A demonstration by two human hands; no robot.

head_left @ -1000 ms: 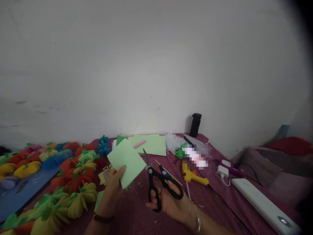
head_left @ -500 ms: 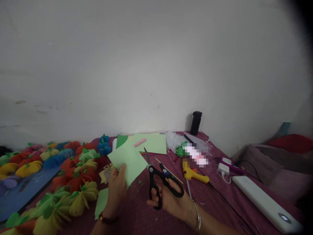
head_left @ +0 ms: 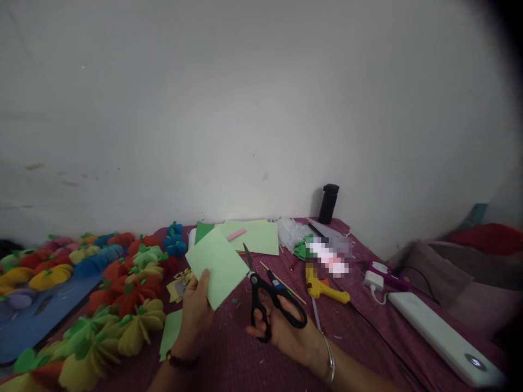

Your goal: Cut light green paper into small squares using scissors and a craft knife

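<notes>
- Head view: the left hand (head_left: 198, 305) pinches a light green sheet (head_left: 218, 267), thumb flat on the near face, the other fingers mostly hidden behind it.
- The right hand (head_left: 294, 335) grips black-handled scissors (head_left: 261, 288), fingers curled through the handle loops, which stand apart.
- Taking the scissors' pivot as the middle of a clock, the sheet sits at 9 o'clock, tilted like a diamond, its right-hand corner right at the blades. One blade points to 11 o'clock; I cannot tell exactly how the corner lies against the other.
- Near 12 o'clock, more pale green sheets (head_left: 261, 237) lie on the bench (head_left: 235, 356), with a pink strip (head_left: 237, 234) at 11 o'clock.
- Between 1 and 2 o'clock is a translucent whitish pile (head_left: 291, 234); at 2 o'clock, farther off, a black bottle (head_left: 328, 206) stands upright by the wall.
- Just past 3 o'clock lies a yellow glue gun (head_left: 330, 293); beyond it are a purple power strip (head_left: 393, 279) and a long white device (head_left: 441, 335).
- At 8 o'clock, a smaller green piece (head_left: 170, 332) lies beside the left wrist.
- Toward 9 o'clock, many colourful petalled shapes (head_left: 141, 326) crowd together, some on a blue board (head_left: 53, 318).
</notes>
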